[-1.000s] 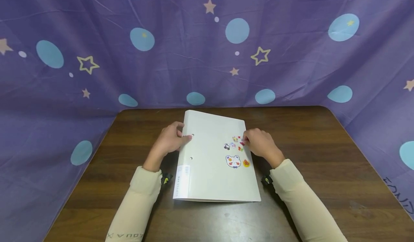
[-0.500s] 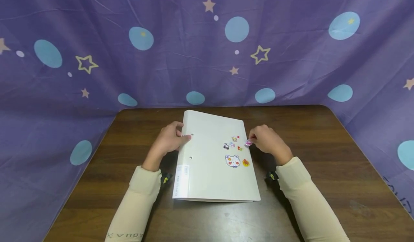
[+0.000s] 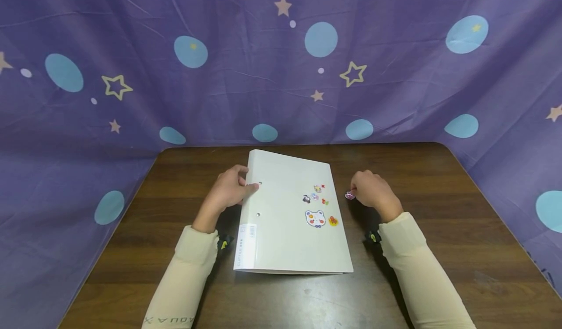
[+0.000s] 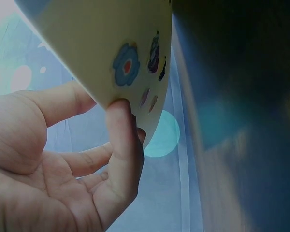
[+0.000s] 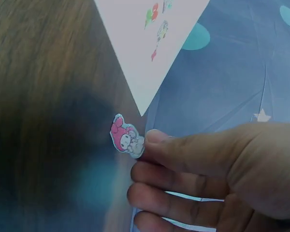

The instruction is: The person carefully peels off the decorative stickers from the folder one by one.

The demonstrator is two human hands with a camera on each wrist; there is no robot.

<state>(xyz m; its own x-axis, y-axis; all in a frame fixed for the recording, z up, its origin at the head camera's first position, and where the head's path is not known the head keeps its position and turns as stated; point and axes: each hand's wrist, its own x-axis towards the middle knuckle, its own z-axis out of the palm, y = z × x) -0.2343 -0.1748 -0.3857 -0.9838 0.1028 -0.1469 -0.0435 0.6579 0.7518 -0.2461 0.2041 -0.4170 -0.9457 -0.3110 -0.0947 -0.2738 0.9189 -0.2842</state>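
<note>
Purple cloth (image 3: 263, 65), probably wooden table (image 3: 461, 221)

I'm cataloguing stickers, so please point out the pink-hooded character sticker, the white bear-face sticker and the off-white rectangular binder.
Pink-hooded character sticker (image 5: 126, 139): right wrist view, on its face.
White bear-face sticker (image 3: 315, 218): head view, on its middle.
Off-white rectangular binder (image 3: 286, 221): head view, on its bare cover.

Cream sleeves (image 3: 177, 275) end in wide cuffs (image 3: 196, 243); dark lettering (image 3: 170, 320) marks the left sleeve; black, yellow-marked devices (image 3: 225, 242) sit beside both cuffs.
</note>
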